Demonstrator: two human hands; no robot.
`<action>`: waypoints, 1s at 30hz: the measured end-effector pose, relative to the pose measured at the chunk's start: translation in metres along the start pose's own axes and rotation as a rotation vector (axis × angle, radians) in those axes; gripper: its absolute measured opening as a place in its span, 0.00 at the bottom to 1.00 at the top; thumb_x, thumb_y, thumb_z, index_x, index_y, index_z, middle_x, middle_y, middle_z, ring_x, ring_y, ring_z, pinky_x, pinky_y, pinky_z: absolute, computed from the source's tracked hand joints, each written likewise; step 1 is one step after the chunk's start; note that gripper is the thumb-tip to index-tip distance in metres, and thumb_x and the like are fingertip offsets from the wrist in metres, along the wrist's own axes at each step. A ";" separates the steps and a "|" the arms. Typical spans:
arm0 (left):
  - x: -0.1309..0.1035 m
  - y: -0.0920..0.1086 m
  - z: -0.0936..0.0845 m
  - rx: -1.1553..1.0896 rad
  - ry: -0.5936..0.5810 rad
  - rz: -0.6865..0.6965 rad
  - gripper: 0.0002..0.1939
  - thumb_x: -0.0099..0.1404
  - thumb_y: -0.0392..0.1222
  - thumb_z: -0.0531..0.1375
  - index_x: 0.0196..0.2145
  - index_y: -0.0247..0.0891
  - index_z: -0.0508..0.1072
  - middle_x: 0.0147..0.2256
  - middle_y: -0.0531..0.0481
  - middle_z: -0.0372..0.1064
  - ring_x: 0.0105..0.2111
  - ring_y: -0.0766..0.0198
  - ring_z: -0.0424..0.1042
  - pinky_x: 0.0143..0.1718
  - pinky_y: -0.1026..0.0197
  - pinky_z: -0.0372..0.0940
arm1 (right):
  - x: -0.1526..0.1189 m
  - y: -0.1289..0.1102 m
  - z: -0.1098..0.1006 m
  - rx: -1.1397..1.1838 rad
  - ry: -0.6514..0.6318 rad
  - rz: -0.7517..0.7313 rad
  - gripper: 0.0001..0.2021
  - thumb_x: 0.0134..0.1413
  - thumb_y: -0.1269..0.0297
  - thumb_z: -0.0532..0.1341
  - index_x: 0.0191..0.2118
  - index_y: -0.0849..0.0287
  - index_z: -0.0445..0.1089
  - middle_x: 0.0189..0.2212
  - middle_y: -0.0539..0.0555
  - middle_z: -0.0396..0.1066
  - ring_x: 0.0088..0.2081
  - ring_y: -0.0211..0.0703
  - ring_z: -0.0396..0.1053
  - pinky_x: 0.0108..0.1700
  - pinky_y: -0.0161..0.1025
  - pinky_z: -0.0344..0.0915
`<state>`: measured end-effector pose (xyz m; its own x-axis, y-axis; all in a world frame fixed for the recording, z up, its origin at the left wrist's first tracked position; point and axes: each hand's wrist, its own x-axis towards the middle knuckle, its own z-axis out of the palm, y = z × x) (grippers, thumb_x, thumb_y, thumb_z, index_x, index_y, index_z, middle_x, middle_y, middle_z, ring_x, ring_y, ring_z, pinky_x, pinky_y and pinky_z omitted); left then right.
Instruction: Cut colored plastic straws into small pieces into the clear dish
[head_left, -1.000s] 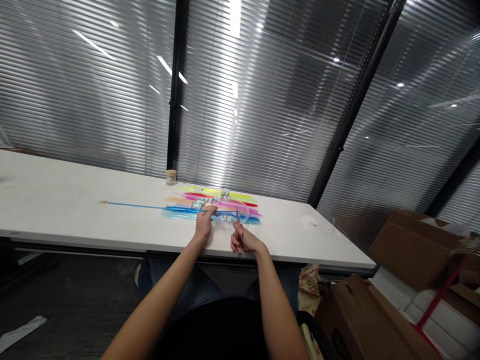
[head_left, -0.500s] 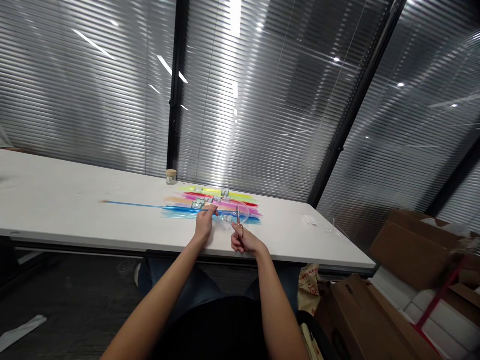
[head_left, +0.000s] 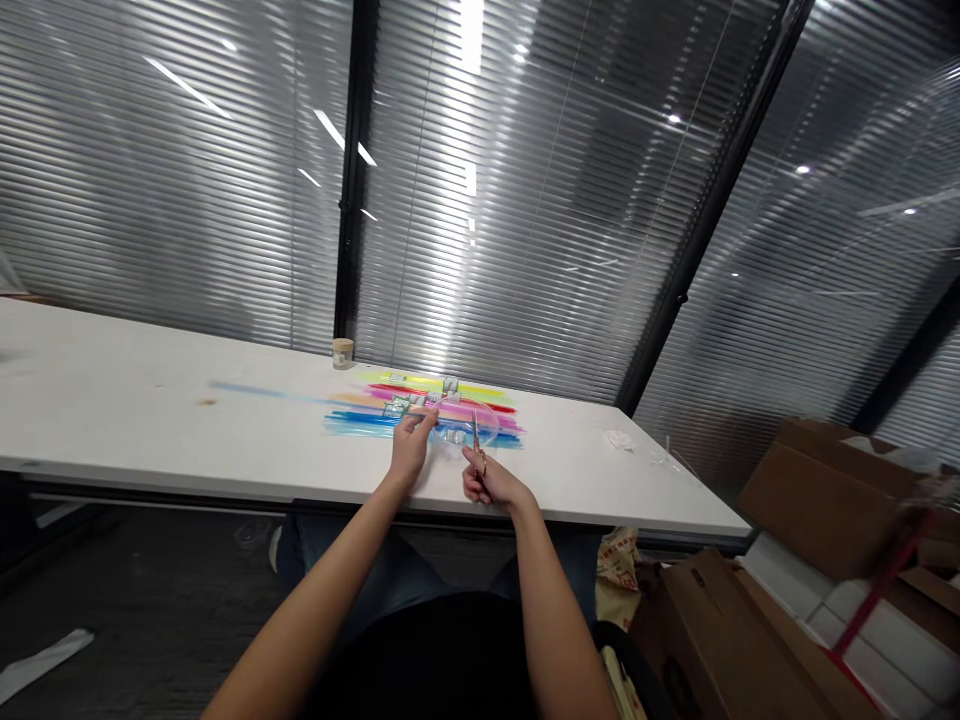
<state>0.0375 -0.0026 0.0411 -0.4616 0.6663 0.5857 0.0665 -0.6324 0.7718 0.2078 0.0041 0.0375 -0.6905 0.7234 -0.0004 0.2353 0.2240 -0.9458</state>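
My left hand (head_left: 411, 444) pinches the right end of a long thin blue stick (head_left: 259, 389), which runs out leftward over the table and looks blurred. In my right hand (head_left: 486, 478) is a pair of scissors (head_left: 475, 432), blades pointing up and away from me. Between and beyond the hands lies a round clear plastic dish (head_left: 491, 425) with small packets near it. Under and behind it spread bundles of coloured sticks: blue (head_left: 356, 421), pink (head_left: 510, 422), red (head_left: 504, 408) and yellow (head_left: 487, 392). Whether the scissor blades are parted cannot be made out.
A small jar with a wooden lid (head_left: 343, 353) stands at the back edge of the white table (head_left: 150, 430). Crumpled white material (head_left: 619, 440) lies to the right. Cardboard boxes (head_left: 825, 495) stand on the right, past the table's edge.
The far left end of the blue stick has swung up, away from me, leaving a small brownish spot visible on the table. My left hand has shifted slightly; my right hand keeps the scissors nearly still.
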 end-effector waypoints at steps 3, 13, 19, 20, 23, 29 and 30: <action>-0.002 0.005 0.001 -0.004 -0.033 0.046 0.14 0.54 0.53 0.63 0.20 0.41 0.71 0.28 0.50 0.70 0.35 0.57 0.68 0.46 0.56 0.62 | 0.001 0.001 -0.001 -0.013 -0.009 -0.002 0.34 0.70 0.48 0.43 0.12 0.57 0.51 0.08 0.48 0.52 0.13 0.31 0.52 0.20 0.32 0.48; -0.001 0.001 0.001 0.023 -0.068 0.109 0.15 0.57 0.50 0.63 0.18 0.41 0.73 0.32 0.47 0.70 0.39 0.56 0.70 0.50 0.55 0.61 | 0.002 0.002 -0.001 -0.049 0.000 0.002 0.36 0.65 0.37 0.39 0.12 0.56 0.51 0.08 0.48 0.55 0.11 0.30 0.47 0.18 0.34 0.43; -0.002 0.001 0.001 0.031 -0.072 0.114 0.15 0.58 0.50 0.62 0.19 0.40 0.73 0.33 0.46 0.71 0.40 0.56 0.70 0.46 0.57 0.63 | 0.002 0.001 -0.001 -0.054 -0.017 -0.013 0.38 0.63 0.35 0.36 0.12 0.56 0.51 0.08 0.49 0.55 0.11 0.30 0.47 0.17 0.33 0.42; -0.002 0.001 0.001 0.032 -0.075 0.116 0.15 0.58 0.50 0.62 0.19 0.39 0.73 0.33 0.46 0.71 0.40 0.56 0.70 0.45 0.57 0.63 | 0.002 0.001 -0.001 -0.054 -0.018 -0.015 0.38 0.63 0.35 0.36 0.12 0.57 0.51 0.09 0.48 0.55 0.11 0.30 0.47 0.17 0.33 0.42; -0.002 0.001 0.001 0.032 -0.082 0.122 0.15 0.58 0.50 0.62 0.19 0.39 0.73 0.33 0.47 0.70 0.40 0.56 0.69 0.46 0.57 0.63 | 0.002 0.002 -0.001 -0.054 -0.016 -0.019 0.38 0.62 0.33 0.36 0.12 0.57 0.51 0.09 0.48 0.55 0.11 0.29 0.47 0.17 0.33 0.42; 0.000 0.000 0.001 0.024 -0.092 0.131 0.16 0.57 0.50 0.63 0.18 0.39 0.72 0.32 0.48 0.69 0.39 0.57 0.68 0.48 0.55 0.61 | 0.002 0.004 -0.002 -0.058 -0.012 -0.025 0.38 0.61 0.32 0.37 0.12 0.57 0.51 0.08 0.48 0.54 0.11 0.29 0.48 0.17 0.33 0.43; 0.000 -0.001 0.000 0.024 -0.092 0.132 0.16 0.58 0.50 0.63 0.18 0.39 0.72 0.32 0.48 0.69 0.39 0.57 0.68 0.48 0.55 0.61 | 0.003 0.004 -0.002 -0.060 -0.014 -0.026 0.38 0.61 0.32 0.37 0.12 0.57 0.51 0.08 0.48 0.55 0.11 0.29 0.48 0.17 0.33 0.43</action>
<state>0.0378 -0.0020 0.0406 -0.3645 0.6118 0.7020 0.1430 -0.7082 0.6914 0.2083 0.0082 0.0342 -0.7064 0.7076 0.0193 0.2573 0.2821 -0.9242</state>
